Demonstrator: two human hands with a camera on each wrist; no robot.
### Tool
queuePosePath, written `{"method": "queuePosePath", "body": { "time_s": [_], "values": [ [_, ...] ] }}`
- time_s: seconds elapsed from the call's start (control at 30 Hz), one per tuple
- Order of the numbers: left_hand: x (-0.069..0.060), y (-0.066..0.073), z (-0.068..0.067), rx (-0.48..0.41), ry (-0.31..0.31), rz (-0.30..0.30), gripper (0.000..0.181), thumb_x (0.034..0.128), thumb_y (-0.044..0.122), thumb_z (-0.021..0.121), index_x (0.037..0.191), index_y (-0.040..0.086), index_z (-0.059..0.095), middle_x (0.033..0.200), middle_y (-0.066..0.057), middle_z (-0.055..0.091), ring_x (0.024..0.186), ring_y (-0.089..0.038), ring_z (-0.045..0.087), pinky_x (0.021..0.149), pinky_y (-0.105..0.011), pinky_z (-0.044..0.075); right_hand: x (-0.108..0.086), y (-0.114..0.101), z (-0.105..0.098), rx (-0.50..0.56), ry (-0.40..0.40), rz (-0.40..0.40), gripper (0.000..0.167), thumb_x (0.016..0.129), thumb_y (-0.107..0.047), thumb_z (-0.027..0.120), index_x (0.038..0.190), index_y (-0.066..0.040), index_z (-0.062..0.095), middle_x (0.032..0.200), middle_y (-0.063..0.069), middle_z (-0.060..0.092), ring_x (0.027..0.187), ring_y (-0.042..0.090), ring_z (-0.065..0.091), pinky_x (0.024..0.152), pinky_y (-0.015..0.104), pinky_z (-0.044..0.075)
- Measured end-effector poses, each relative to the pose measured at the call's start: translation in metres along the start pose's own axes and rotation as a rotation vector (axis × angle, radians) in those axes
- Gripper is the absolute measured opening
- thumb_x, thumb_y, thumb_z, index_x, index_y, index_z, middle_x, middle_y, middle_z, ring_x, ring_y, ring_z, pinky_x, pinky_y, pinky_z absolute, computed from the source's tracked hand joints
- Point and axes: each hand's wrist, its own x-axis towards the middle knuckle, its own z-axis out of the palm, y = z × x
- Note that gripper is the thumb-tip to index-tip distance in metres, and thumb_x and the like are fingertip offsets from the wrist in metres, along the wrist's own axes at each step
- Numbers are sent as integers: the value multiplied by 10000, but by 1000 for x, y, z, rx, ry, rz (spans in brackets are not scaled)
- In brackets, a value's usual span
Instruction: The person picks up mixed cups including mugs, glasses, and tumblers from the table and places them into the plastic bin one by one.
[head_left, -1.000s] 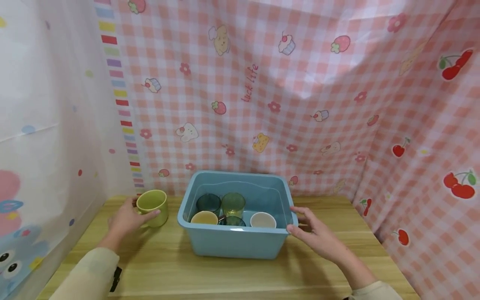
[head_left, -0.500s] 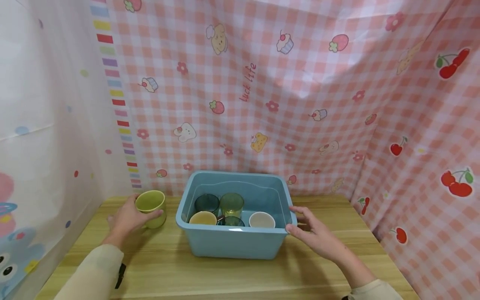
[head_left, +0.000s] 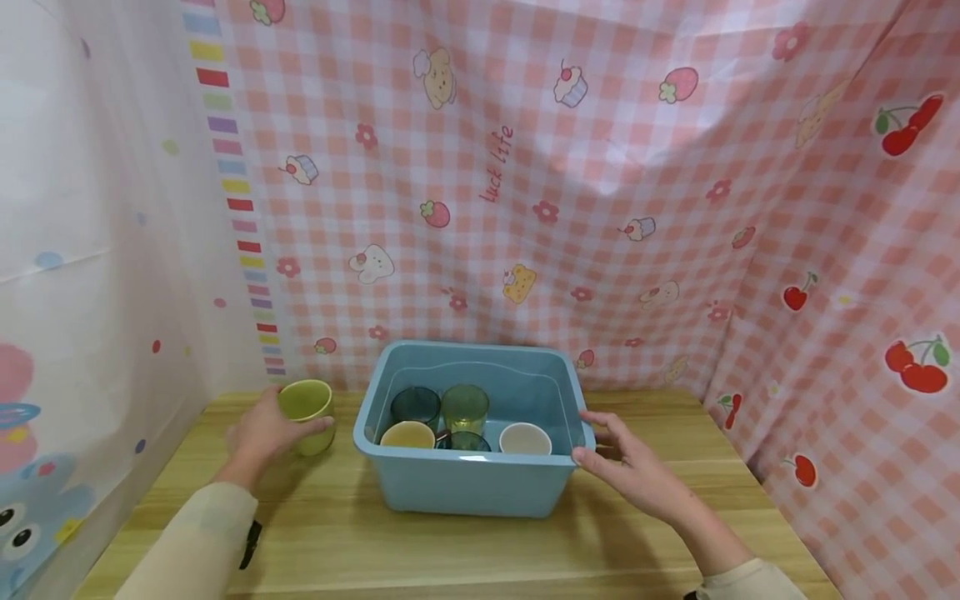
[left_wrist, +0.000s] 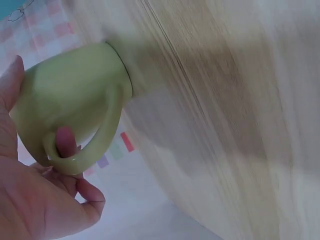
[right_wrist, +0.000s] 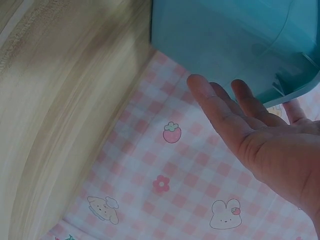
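A green mug point(head_left: 311, 421) stands at the left of the table, its mouth facing up. My left hand point(head_left: 266, 435) holds it from the left, with the thumb along the near side. In the left wrist view a finger point(left_wrist: 65, 142) passes through the mug's handle point(left_wrist: 107, 130); whether the base touches the wood is unclear. A blue plastic bin point(head_left: 472, 483) sits in the middle. My right hand point(head_left: 637, 471) touches its right front corner, thumb and forefinger at the rim. In the right wrist view the fingers point(right_wrist: 212, 100) reach fairly straight along the bin's outer wall.
Inside the bin are a dark glass cup point(head_left: 415, 406), a greenish glass cup point(head_left: 465, 407), a yellow cup point(head_left: 407, 435), another dark glass point(head_left: 465, 442) and a white cup point(head_left: 525, 439). Patterned cloth point(head_left: 480, 208) hangs behind the wooden table point(head_left: 420, 554) and at both sides.
My left hand has shifted slightly right around the mug, which has turned and edged a little toward the bin. The right hand and the bin stay put.
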Motion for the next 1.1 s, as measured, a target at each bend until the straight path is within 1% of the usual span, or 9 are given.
{"method": "queuePosePath", "body": {
  "time_s": [0.2,0.3,0.47,0.57,0.63,0.7,0.8,0.97,1.1],
  "values": [
    [-3,4,0,-29,16,-49,1230,785,687,838,1594,-71,303,1450,-352,561,1248,-513,580,1005,-685,440,1,1,0,0,-2,-1,594,1083,-329,648,1602,-166,408,1516,303,573,1363,476,606,1026,538,604],
    [-5,4,1,-38,21,-59,1230,781,672,846,1589,-79,303,1442,-358,559,1236,-511,581,996,-674,453,1,0,0,3,-9,8,597,1083,-336,648,1605,-172,406,1520,295,573,1370,471,602,1027,541,602],
    [-8,2,2,-37,58,-24,1217,763,699,856,1591,-35,350,1417,-323,603,1198,-479,610,929,-627,472,1,0,0,-3,-10,16,598,1081,-348,650,1604,-186,410,1516,276,584,1372,449,604,1026,539,598],
    [-7,8,-2,-31,102,24,1179,759,707,860,1584,7,391,1394,-289,637,1177,-456,622,924,-621,421,0,1,0,-2,-2,10,593,1080,-339,653,1599,-184,414,1508,278,590,1368,451,606,1025,535,600],
    [-7,16,-8,-26,141,70,1157,755,702,866,1578,26,413,1375,-273,654,1160,-449,626,907,-622,379,0,1,-1,1,4,5,591,1080,-328,654,1597,-175,414,1504,283,591,1366,455,607,1025,531,600],
    [-7,26,-17,-35,170,132,1121,763,665,881,1562,20,429,1368,-271,653,1154,-444,625,896,-606,385,0,1,-2,1,5,0,590,1081,-323,653,1597,-170,411,1506,285,588,1368,458,606,1026,532,600],
    [-9,44,-32,-26,210,198,1096,749,638,905,1542,26,463,1339,-257,667,1143,-439,624,865,-587,369,0,1,-3,-2,4,-6,592,1083,-322,650,1599,-165,407,1514,290,582,1371,462,604,1027,535,600],
    [-11,80,-54,36,277,262,1031,718,672,906,1493,106,531,1222,-213,704,1109,-428,600,861,-600,323,1,1,-2,-8,9,-2,590,1080,-327,656,1595,-169,414,1511,293,585,1353,450,618,1015,529,606],
    [-13,112,-69,33,295,316,972,725,660,904,1458,133,544,1193,-179,695,1112,-418,559,919,-637,309,1,0,0,-4,7,5,589,1080,-327,656,1594,-170,416,1507,294,589,1344,452,621,1007,524,608]
  ]
}}
